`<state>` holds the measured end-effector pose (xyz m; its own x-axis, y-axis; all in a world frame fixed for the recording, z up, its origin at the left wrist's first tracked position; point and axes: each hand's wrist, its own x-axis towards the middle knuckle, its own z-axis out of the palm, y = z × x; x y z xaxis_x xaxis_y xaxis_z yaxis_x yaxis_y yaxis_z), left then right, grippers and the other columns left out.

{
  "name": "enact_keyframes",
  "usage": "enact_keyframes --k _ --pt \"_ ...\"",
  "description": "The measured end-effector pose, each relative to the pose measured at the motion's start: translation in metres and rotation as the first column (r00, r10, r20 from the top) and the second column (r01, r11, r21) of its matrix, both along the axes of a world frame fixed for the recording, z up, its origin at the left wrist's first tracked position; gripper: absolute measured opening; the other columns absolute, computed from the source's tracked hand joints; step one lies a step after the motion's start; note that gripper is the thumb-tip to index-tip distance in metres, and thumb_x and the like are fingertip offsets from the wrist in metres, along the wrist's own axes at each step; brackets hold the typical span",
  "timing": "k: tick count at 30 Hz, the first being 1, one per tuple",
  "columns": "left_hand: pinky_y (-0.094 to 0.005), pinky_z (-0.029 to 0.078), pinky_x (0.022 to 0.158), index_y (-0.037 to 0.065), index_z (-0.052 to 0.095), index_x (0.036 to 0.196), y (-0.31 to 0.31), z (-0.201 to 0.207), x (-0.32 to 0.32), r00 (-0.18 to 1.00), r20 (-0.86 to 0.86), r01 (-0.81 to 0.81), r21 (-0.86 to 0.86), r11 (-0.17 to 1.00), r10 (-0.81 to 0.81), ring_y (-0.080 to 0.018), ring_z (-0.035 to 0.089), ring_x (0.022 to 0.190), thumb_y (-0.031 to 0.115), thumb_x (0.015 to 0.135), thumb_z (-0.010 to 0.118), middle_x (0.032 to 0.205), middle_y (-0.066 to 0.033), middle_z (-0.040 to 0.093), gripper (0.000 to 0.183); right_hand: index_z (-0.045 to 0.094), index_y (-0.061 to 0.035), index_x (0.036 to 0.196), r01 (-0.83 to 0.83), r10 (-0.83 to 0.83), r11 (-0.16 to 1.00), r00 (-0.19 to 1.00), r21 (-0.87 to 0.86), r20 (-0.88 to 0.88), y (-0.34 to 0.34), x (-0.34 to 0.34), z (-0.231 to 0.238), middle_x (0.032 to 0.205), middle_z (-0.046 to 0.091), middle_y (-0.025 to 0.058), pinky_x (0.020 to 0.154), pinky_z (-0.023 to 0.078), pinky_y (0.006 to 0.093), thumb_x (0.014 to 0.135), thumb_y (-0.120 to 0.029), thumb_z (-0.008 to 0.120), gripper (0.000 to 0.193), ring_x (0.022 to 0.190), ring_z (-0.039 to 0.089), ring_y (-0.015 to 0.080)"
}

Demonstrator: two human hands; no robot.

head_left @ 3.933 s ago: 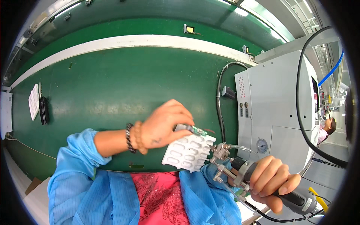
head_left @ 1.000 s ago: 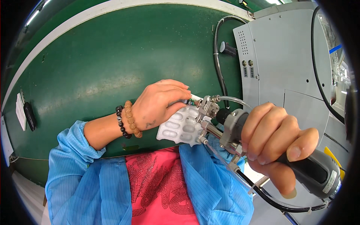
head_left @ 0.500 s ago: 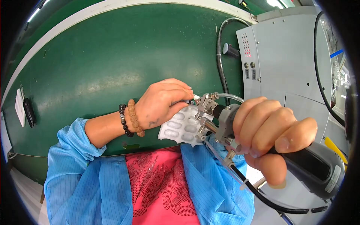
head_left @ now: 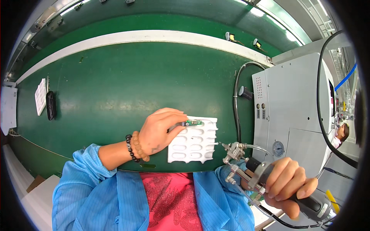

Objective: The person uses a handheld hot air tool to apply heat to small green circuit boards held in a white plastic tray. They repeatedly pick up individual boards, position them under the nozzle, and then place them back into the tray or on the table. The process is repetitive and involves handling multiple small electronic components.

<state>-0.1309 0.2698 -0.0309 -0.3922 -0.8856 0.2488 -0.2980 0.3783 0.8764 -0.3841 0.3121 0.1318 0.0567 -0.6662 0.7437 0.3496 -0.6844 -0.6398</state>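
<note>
My left hand (head_left: 162,129), with two bead bracelets at the wrist, is closed on a small green circuit board (head_left: 194,123) with a dark curved part at its near end. It holds the board over the far side of a white moulded tray (head_left: 171,154) that has rows of oval pockets. My right hand (head_left: 289,184) is wrapped round the dark grip of a handheld dispensing tool (head_left: 250,169) with metal valve fittings and hoses. The tool's thin nozzle points left at the tray's right edge, apart from the board.
A large grey machine cabinet (head_left: 293,96) with a round gauge (head_left: 278,148) stands on the right. A black hose (head_left: 236,104) and a dark cylinder (head_left: 245,92) lie before it on the green table (head_left: 115,77). A black case (head_left: 51,104) lies far left. Another person (head_left: 341,133) shows far right.
The tool has drawn back to the right and towards me, its tip leaving my left fingertips. The circuit board now shows clearly in my left hand. The whole view has shifted.
</note>
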Motion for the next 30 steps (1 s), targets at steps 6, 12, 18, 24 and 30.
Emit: enact_keyframes --k 6,12,18,24,30 --pt "-0.0377 0.053 0.090 0.002 0.073 0.101 -0.019 0.022 0.006 0.999 0.043 -0.012 -0.173 0.985 0.020 -0.0303 0.066 0.104 0.005 0.075 0.080 0.102 -0.0132 0.072 0.027 0.049 -0.0064 0.098 -0.031 0.031 0.999 0.999 -0.025 0.012 0.002 -0.003 -0.002 0.059 0.057 0.0004 0.044 0.052 0.0200 0.087 -0.031 0.078 0.039 0.047 0.057 0.0086" --pt "-0.0315 0.051 0.086 0.000 0.071 0.106 -0.128 0.035 0.003 0.998 -0.066 0.032 0.230 0.973 -0.017 -0.0185 0.066 0.093 0.013 0.082 0.079 0.097 -0.0085 0.072 0.029 0.049 -0.0067 0.096 -0.059 0.060 0.998 0.998 -0.012 0.021 0.003 -0.008 -0.003 0.059 0.057 0.0013 0.043 0.052 0.0213 0.085 -0.031 0.079 0.040 0.045 0.056 0.0093" --pt "-0.0396 0.049 0.096 0.001 0.065 0.120 -0.279 0.025 -0.020 0.870 0.223 -0.256 -0.556 0.791 0.439 -0.0337 0.063 0.110 0.023 0.089 0.071 0.121 -0.0171 0.067 0.039 0.050 -0.0032 0.089 -0.075 0.073 0.997 0.996 0.035 0.053 0.002 -0.006 0.004 0.061 0.058 0.0077 0.044 0.051 0.0291 0.086 -0.012 0.078 0.030 0.046 0.057 0.0167" --pt "-0.0426 0.048 0.099 0.008 0.062 0.126 -0.297 -0.010 -0.093 0.915 0.403 0.215 -0.506 0.835 0.009 -0.0348 0.061 0.113 0.021 0.090 0.067 0.121 -0.0172 0.065 0.038 0.050 -0.0054 0.102 -0.115 0.116 0.993 0.990 0.009 -0.080 -0.010 -0.011 0.007 0.070 0.052 0.0043 0.046 0.048 0.0265 0.090 -0.032 0.074 0.038 0.052 0.053 0.0143" --pt "-0.0406 0.052 0.091 0.007 0.064 0.121 -0.320 -0.023 -0.123 0.894 0.443 0.125 -0.379 0.917 0.061 -0.0357 0.065 0.101 0.016 0.088 0.068 0.108 -0.0165 0.070 0.035 0.050 -0.0055 0.102 -0.080 0.084 0.996 0.991 0.040 -0.100 -0.010 -0.015 0.010 0.069 0.052 0.0040 0.046 0.048 0.0262 0.090 -0.032 0.074 0.038 0.052 0.054 0.0143"
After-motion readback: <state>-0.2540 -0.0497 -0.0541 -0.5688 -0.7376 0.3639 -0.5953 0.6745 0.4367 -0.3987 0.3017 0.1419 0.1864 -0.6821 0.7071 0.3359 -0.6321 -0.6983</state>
